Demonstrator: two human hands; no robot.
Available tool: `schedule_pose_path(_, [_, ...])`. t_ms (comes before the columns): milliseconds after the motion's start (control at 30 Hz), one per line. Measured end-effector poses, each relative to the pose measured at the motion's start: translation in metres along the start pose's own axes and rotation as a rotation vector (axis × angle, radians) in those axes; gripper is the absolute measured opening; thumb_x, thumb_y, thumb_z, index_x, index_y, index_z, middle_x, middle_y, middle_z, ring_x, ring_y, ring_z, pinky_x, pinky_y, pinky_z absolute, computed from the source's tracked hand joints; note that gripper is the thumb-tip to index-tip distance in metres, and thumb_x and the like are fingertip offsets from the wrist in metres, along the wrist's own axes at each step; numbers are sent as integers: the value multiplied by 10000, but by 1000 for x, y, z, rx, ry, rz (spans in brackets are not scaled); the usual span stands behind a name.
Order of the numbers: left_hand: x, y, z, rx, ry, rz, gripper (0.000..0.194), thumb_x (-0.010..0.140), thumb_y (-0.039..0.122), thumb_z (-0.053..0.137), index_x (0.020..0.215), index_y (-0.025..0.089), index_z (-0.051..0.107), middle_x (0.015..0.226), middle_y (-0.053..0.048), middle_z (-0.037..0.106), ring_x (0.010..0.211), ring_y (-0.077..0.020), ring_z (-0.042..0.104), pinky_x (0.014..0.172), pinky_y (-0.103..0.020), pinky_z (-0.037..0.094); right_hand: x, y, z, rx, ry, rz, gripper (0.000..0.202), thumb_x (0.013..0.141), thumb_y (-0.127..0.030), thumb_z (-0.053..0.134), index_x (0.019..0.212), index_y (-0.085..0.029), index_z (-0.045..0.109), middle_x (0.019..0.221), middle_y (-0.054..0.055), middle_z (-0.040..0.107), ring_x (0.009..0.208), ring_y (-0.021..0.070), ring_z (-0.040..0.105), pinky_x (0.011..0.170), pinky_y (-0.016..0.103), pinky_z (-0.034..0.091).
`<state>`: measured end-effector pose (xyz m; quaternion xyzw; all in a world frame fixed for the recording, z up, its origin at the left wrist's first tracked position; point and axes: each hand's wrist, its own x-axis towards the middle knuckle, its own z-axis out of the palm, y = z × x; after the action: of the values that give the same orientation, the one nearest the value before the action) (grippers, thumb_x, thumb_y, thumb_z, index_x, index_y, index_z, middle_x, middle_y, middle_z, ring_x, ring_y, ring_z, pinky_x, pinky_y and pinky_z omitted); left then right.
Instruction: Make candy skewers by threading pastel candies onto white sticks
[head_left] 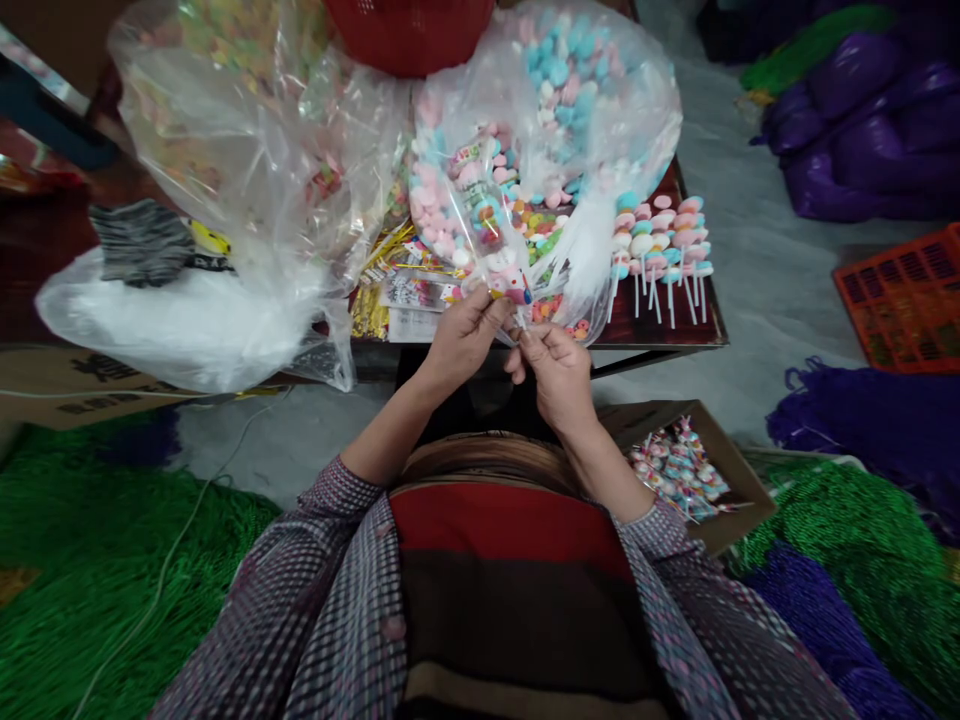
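Observation:
A clear printed candy bag (486, 215) with colourful sweets inside points away from me over the table's front edge. My left hand (466, 338) pinches its lower end between thumb and fingers. Close beside it, my right hand (559, 375) has its fingers closed at the gathered mouth of the same bag, where a white stick seems to show. Gold twist ties (370, 312) and flat printed bags (412, 292) lie left of my hands. White sticks (581, 250) in plastic are just beyond my right hand. Marshmallow lollipops (664, 235) lie in rows at the table's right end.
Large plastic bags of pink and blue marshmallows (566, 60) and gummy sweets (225, 50) cover the table's back, near a red basket (412, 35). A cardboard box (739, 480) of wrapped lollipops stands low right. Green strands (112, 560) and an orange crate (904, 295) are on the floor.

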<state>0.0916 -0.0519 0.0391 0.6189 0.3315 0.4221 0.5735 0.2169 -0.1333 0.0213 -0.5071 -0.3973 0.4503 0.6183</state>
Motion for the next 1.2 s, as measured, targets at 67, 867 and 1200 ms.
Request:
schedule_pose_path(67, [2, 0, -2, 157, 11, 63, 351, 945, 333, 648, 641, 217, 517, 633, 28, 481, 636, -138, 442, 706, -296, 377, -1, 0, 1, -28, -15, 22, 349, 890, -557, 692, 841, -216, 639, 595, -66, 642, 462, 65, 508, 507, 220, 408])
schedule_pose_path(867, [-2, 6, 10, -497, -190, -247, 596, 743, 611, 806, 1158, 234, 606, 591, 88, 542, 416, -90, 516, 361, -207, 410, -10, 11, 15, -44, -51, 56, 431, 867, -631, 675, 767, -216, 616, 579, -59, 620, 451, 73, 488, 494, 233, 417])
schedule_pose_path(1200, [-8, 1, -7, -472, -123, -334, 318, 835, 459, 785, 763, 189, 635, 520, 47, 472, 584, -168, 675, 614, -336, 607, 32, -34, -36, -117, -147, -3, 311, 847, -543, 731, 945, -253, 779, 738, -39, 767, 607, 56, 675, 610, 215, 534])
